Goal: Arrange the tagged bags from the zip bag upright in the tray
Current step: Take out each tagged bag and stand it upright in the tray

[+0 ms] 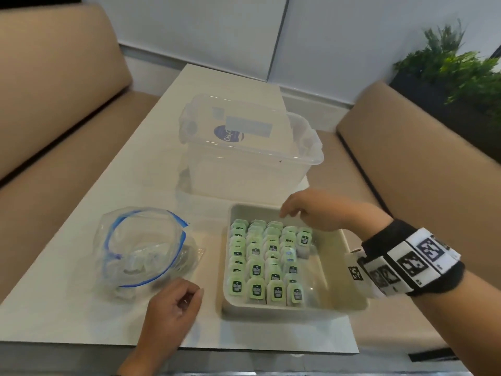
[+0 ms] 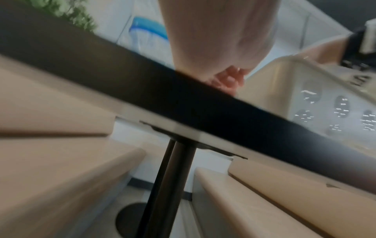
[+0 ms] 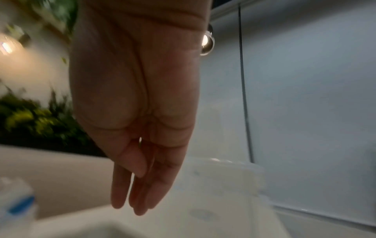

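The white tray (image 1: 329, 270) sits at the table's near right. Its left part holds several rows of green tagged bags (image 1: 260, 256) standing upright, and one more bag (image 1: 303, 238) stands alone in a further column on the right. The clear zip bag (image 1: 143, 245) with a blue seal lies open to the tray's left; its contents are unclear. My right hand (image 1: 295, 215) hovers over the tray's far edge, and the right wrist view shows its fingers (image 3: 140, 196) straight and empty. My left hand (image 1: 187, 297) rests on the table between zip bag and tray, fingers (image 2: 230, 80) loosely curled, holding nothing.
A clear plastic storage box (image 1: 249, 147) with its lid stands just behind the tray. Tan benches (image 1: 54, 104) flank the table on both sides. A plant (image 1: 455, 74) is at the far right. The table's front edge (image 1: 189, 348) runs just below my left hand.
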Action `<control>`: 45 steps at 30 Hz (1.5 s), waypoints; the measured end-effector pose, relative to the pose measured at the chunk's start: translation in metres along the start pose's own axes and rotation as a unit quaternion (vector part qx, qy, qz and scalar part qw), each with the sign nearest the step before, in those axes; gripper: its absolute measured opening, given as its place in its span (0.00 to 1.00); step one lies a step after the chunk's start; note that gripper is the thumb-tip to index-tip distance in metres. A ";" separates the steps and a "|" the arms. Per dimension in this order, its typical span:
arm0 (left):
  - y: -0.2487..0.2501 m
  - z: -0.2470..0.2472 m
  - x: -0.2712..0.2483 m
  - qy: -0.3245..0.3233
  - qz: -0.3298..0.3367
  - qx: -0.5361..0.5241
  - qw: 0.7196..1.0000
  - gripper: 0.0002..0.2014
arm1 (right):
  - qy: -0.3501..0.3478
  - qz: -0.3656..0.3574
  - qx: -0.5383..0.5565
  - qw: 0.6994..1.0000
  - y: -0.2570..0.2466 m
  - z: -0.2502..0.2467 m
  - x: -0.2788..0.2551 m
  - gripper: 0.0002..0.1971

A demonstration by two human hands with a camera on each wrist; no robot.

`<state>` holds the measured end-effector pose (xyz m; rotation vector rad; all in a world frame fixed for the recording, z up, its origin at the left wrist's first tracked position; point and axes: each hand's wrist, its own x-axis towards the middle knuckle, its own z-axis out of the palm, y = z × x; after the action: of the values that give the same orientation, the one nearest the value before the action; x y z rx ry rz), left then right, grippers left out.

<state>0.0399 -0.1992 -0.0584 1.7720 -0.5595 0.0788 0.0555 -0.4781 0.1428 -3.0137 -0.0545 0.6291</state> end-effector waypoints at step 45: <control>-0.011 -0.100 0.013 0.064 -0.186 -0.049 0.979 0.60 | -0.046 -0.070 -0.036 0.996 -0.220 0.025 0.109 0.13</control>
<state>0.0792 -0.1087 -0.0359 1.7324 -0.1306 -0.0945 0.1410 -0.2520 0.0915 -3.0137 -0.2957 0.7672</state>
